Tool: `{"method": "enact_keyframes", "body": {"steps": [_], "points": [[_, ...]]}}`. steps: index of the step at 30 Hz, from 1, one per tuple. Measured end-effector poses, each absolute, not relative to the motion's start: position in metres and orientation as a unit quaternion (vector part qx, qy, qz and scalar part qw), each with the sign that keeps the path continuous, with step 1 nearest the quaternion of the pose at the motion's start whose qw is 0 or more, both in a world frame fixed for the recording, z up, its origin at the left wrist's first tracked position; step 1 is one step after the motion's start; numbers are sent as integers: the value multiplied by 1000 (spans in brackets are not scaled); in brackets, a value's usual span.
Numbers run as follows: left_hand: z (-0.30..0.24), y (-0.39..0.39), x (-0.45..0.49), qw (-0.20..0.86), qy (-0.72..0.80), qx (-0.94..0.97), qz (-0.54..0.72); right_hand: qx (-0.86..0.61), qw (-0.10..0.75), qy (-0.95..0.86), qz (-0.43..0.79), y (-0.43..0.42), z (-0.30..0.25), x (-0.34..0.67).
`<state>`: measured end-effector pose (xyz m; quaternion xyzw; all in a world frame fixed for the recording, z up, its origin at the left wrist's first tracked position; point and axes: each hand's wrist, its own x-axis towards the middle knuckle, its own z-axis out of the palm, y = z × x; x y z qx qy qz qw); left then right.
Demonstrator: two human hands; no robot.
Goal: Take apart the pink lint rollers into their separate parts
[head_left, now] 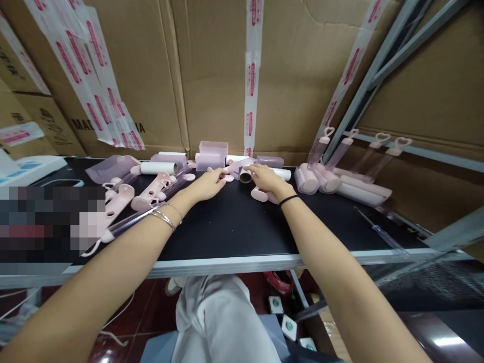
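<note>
At the middle of the black table my left hand has its fingers pinched on a pale pink plastic part; its tip is partly hidden. My right hand curls its fingers over a white roll with a brown cardboard core, the core's end facing me. Between both hands lies a translucent pink cover. Just below my right hand rests a pink rounded piece. Another white roll lies behind that hand.
Left are pink holed plates, clear-tubed handles, a white roll and a translucent bin. Several lint rollers with heart-ended handles stand right, near a screwdriver. Cardboard boxes wall the back; a metal post rises right.
</note>
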<state>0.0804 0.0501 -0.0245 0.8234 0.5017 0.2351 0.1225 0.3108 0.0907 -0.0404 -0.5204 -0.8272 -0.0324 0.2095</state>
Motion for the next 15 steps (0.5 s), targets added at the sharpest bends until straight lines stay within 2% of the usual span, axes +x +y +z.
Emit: {"method": "enact_keyframes", "body": {"steps": [15], "points": [[-36,59,80,79,482,859,156,-466,175,-865,-66,76,-34,288]]}}
